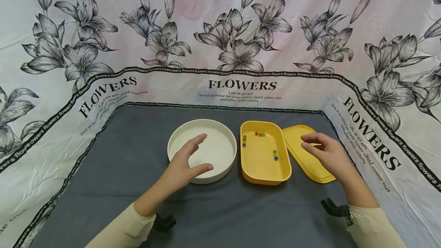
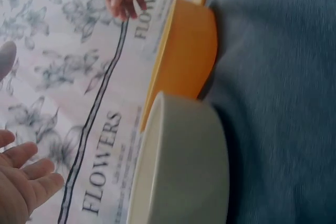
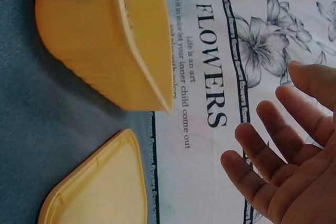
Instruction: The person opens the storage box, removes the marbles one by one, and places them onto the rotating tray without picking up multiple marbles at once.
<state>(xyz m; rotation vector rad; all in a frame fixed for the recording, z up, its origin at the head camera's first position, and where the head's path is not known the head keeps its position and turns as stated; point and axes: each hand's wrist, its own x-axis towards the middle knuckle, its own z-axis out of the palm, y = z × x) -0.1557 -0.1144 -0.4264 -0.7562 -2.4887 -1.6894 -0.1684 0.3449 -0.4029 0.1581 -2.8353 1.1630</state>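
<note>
My left hand hovers over the left side of a round white dish, thumb and fingers spread apart, holding nothing. Over on the right, my right hand is held above a yellow lid, its fingers loosely bent with nothing in them. Between the hands sits a yellow rectangular container. Several small glass marbles lie inside it in little groups, by the far wall, the left wall and towards the right. In the right wrist view the fingers are apart and relaxed.
A dark grey cloth covers the table under everything. Behind and at both sides hangs a white sheet printed with lilies and lettering. The lid lies flat, close against the container's right side. Dark straps sit at both wrists.
</note>
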